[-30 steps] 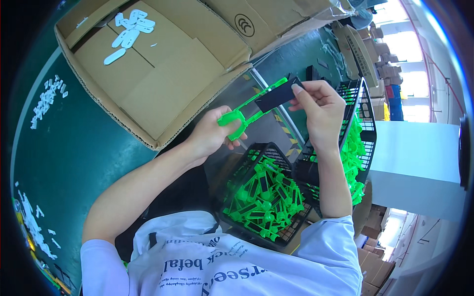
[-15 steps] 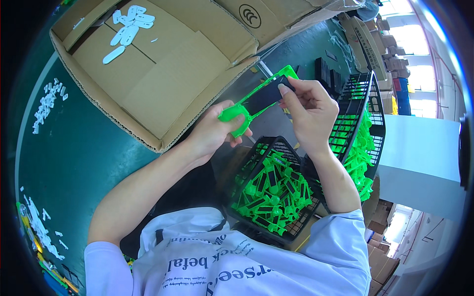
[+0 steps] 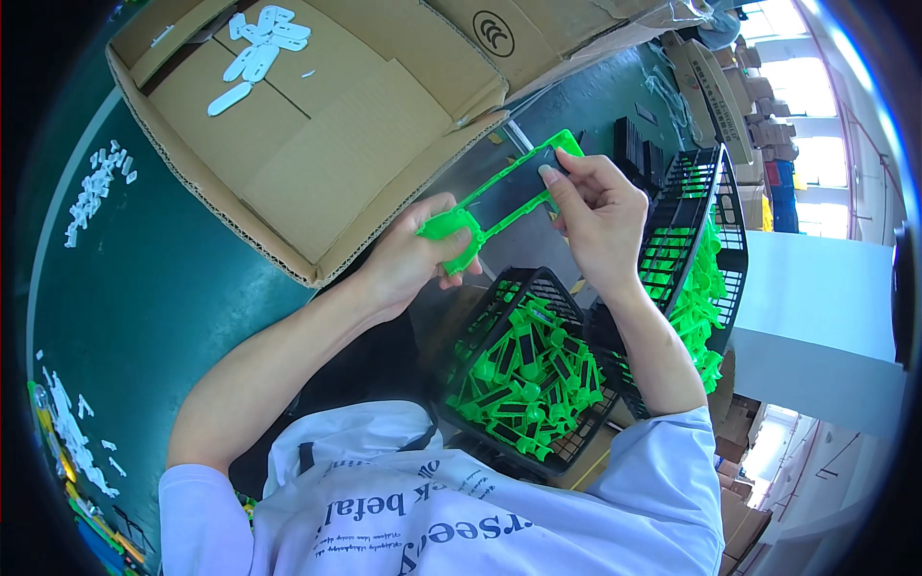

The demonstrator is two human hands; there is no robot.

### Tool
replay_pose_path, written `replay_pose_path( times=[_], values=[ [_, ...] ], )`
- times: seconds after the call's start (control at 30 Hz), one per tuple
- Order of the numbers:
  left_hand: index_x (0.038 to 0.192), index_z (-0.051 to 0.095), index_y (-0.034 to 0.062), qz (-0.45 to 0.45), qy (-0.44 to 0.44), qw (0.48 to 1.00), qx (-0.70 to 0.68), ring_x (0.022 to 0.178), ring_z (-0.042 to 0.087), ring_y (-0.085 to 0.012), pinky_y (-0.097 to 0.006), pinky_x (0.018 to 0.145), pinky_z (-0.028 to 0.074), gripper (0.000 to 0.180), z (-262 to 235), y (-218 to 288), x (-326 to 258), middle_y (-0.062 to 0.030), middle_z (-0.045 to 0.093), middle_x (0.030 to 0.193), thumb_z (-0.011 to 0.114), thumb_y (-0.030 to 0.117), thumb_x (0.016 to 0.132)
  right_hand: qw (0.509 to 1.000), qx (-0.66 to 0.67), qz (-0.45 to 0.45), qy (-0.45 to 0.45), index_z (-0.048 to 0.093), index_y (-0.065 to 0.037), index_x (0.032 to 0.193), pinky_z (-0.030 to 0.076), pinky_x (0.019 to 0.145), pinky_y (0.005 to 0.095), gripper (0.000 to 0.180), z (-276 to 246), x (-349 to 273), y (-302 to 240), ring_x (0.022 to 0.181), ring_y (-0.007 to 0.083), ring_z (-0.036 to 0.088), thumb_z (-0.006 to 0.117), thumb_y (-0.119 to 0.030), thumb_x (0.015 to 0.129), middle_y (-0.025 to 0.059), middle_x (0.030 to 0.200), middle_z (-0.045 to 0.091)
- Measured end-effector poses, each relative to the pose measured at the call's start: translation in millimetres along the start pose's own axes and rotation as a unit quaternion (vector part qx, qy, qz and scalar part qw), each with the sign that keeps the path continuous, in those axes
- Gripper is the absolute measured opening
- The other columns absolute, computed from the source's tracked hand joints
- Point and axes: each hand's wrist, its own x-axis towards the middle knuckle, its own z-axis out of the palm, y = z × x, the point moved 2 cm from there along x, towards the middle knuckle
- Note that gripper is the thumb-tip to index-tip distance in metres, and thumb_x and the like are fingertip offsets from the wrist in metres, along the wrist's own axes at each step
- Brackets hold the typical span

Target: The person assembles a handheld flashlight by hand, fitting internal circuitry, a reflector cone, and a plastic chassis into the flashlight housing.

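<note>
A bright green plastic frame [image 3: 447,227] with a rounded end is held up in front of me, tilted away to the upper right. My left hand [image 3: 408,254] grips its rounded near end, thumb on top and fingers curled beneath. Between the frame's two long rails lies a flat black panel [image 3: 509,189]. At the far end, my right hand [image 3: 607,216] pinches the panel's edge and the frame's end with thumb and fingertips. The contact under the right fingers is partly hidden.
Below the hands stands a black crate [image 3: 461,370] of green parts with black panels. A second black crate [image 3: 738,240] of green parts is tilted at the right. An open cardboard box [image 3: 384,144] with white oval pieces [image 3: 259,62] rests on the green table [image 3: 192,298]. Small white pieces [image 3: 93,197] lie farther left.
The black panel now sits flatter between the green rails; before, it stood out more over the frame. My right hand has shifted slightly left, still at the far end.
</note>
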Motion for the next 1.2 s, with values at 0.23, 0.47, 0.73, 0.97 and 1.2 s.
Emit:
replay_pose_path(
  times=[0.23,0.47,0.73,0.97,1.2],
  values=[
    [0.102,0.048,0.0073,0.001,0.059,0.998,-0.019,0.061,0.055,-0.0106,-0.022,0.053,0.042,0.017,-0.8,0.8,3.8,-0.0085,0.062,0.079,0.059,0.020,0.098,0.995,0.100,-0.007,0.017,0.069,0.004,0.096,0.048,0.053,0.0193,0.015,1.4,-3.7,-10.6,0.060,0.0053,0.063,0.073,-0.003,0.085,0.0021,0.072,0.067],
    [0.101,0.047,0.0073,0.004,0.015,1.000,-0.006,0.062,0.055,-0.0099,-0.022,0.054,0.041,0.018,0.5,3.2,3.9,-0.0075,0.061,0.079,0.059,0.022,0.098,0.992,0.087,-0.076,0.057,0.071,0.004,0.091,0.051,0.057,0.0199,0.011,3.6,-8.3,-11.3,0.063,0.0079,0.066,0.074,0.000,0.082,0.0049,0.073,0.070],
    [0.102,0.046,0.0081,0.002,0.037,0.999,0.022,0.062,0.055,-0.0094,-0.022,0.054,0.041,0.017,-1.4,1.1,3.9,-0.0072,0.061,0.079,0.058,0.020,0.099,0.997,0.012,-0.063,0.053,0.069,0.004,0.090,0.048,0.053,0.0193,0.011,7.7,-9.4,-8.8,0.057,0.0058,0.063,0.075,-0.003,0.082,0.0041,0.067,0.068],
    [0.102,0.046,0.0085,0.018,0.019,0.999,0.041,0.060,0.055,-0.0092,-0.021,0.052,0.041,0.014,-1.9,4.5,0.2,-0.0075,0.062,0.076,0.056,0.018,0.099,0.999,0.030,-0.004,0.015,0.068,0.006,0.094,0.046,0.049,0.0207,0.016,8.0,1.8,5.0,0.053,0.0047,0.058,0.073,-0.007,0.085,0.0048,0.065,0.067],
    [0.097,0.049,0.0089,-0.001,0.037,0.994,0.103,0.057,0.055,-0.0076,-0.020,0.050,0.040,0.010,-3.9,7.9,3.9,-0.0072,0.063,0.075,0.056,0.016,0.099,0.964,-0.204,-0.169,-0.013,0.071,0.001,0.087,0.048,0.052,0.0276,0.014,-8.7,9.7,-5.7,0.052,0.0166,0.059,0.077,-0.008,0.078,0.0081,0.071,0.068]
  ],
)
